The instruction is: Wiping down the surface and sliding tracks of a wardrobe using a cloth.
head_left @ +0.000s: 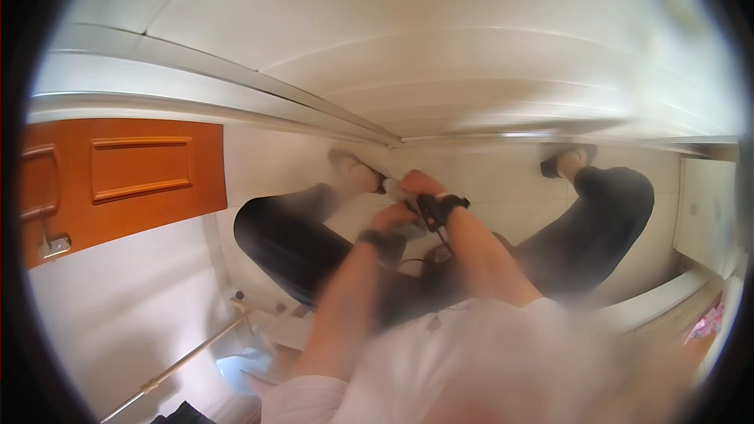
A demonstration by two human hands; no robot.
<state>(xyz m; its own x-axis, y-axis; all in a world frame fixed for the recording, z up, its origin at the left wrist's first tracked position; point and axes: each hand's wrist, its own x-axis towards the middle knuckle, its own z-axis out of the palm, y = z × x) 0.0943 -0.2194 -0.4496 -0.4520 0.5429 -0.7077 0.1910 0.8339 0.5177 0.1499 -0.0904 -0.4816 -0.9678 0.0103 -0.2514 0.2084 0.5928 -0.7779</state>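
Note:
My right hand (422, 183) is closed in front of me, low between my spread knees. Beside its fingers shows a small whitish-grey thing (398, 189), too blurred to name. Just nearer and to the left, my left hand (390, 218) is curled close to the right one, its fingers partly hidden. What it grips is hidden too. Black bands circle both wrists; a dark device (430, 212) with a cable sits at the right wrist.
An orange-brown wooden door (141, 180) with a metal handle (55, 247) stands at left. White panels (471, 71) rise ahead above the tiled floor (503, 212). A pole (181, 363) and light-blue basin (243, 369) are lower left, a white cabinet (703, 216) at right.

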